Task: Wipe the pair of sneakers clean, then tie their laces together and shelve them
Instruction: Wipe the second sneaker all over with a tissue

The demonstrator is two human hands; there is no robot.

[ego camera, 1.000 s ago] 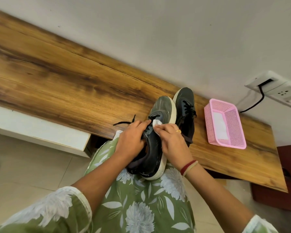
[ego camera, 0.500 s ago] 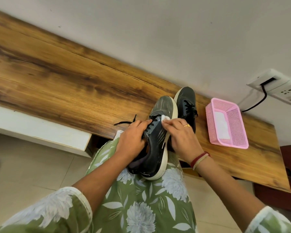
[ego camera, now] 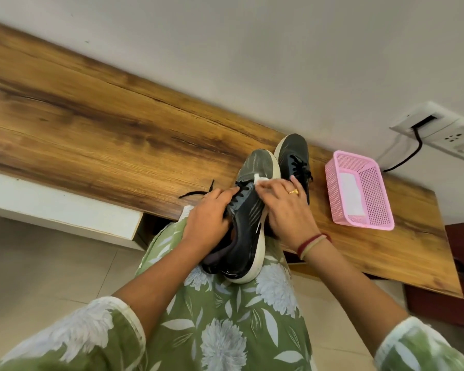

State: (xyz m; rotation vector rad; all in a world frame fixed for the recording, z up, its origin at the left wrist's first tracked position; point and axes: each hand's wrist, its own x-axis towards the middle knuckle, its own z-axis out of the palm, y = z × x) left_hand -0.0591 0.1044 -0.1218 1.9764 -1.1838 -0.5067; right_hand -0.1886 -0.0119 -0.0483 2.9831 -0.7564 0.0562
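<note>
Resting with its heel on the lap, the dark sneaker (ego camera: 245, 231) is tilted so that its grey toe points far, over the near edge of the wooden tabletop (ego camera: 91, 124). The sneaker is gripped by the left hand (ego camera: 206, 218), whose fingers are curled over the laced area and the collar on the left side. A small white wipe (ego camera: 260, 180) is pinched by the fingertips of the right hand (ego camera: 287, 210) and pressed against the upper just behind the toe cap. A gold ring (ego camera: 293, 191) is worn on that hand, and red and beige bands (ego camera: 312, 243) are worn at its wrist. A loose black lace end (ego camera: 196, 193) is laid out on the tabletop, left of the left hand.

The second sneaker (ego camera: 295, 153) is stood on the tabletop just to the right of and beyond the held one, with its toe towards the far wall; its near part is hidden behind the right hand. A pink mesh basket (ego camera: 373, 194) is placed further right on the tabletop, apart from both sneakers, and a flat white item (ego camera: 351, 191) is seen inside it; its nature cannot be determined. A white wall socket (ego camera: 439, 129) with a black cable (ego camera: 410, 153) is mounted above the basket. A green floral garment (ego camera: 225, 330) is seen in the near foreground.
</note>
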